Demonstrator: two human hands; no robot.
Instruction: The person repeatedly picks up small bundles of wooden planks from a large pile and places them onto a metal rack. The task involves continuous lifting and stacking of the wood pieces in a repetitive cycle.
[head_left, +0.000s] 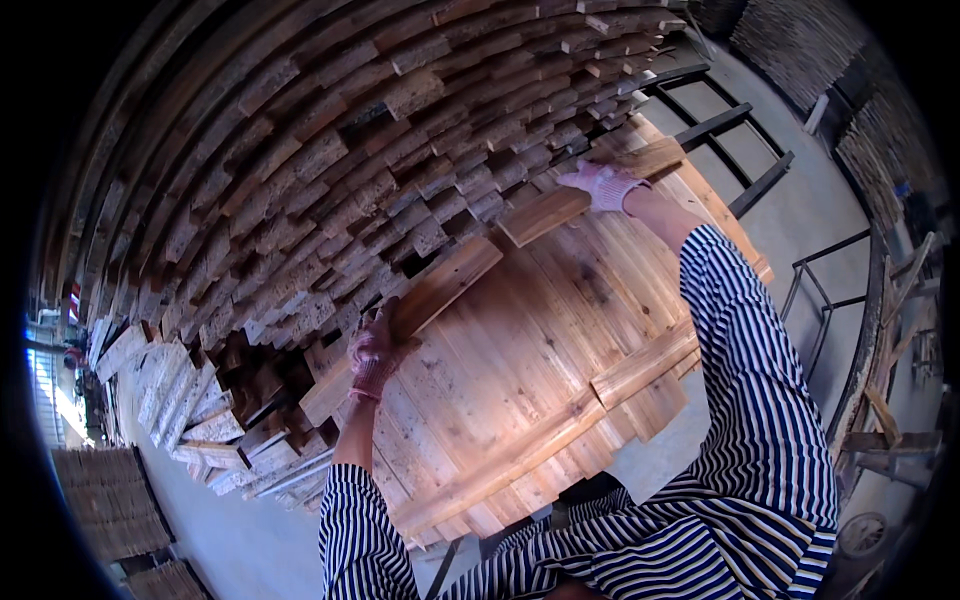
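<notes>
While the left grip [374, 352] is curled around one end of a short board [452, 280], the right grip [602, 187] clasps the middle of a second board [543, 217]; beneath both lie side-by-side planks [500, 350], and beyond them rises stacked timber [300, 190].

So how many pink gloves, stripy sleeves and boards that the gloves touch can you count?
Pink gloves: 2
Stripy sleeves: 2
Boards the gloves touch: 2
Total: 6
</notes>
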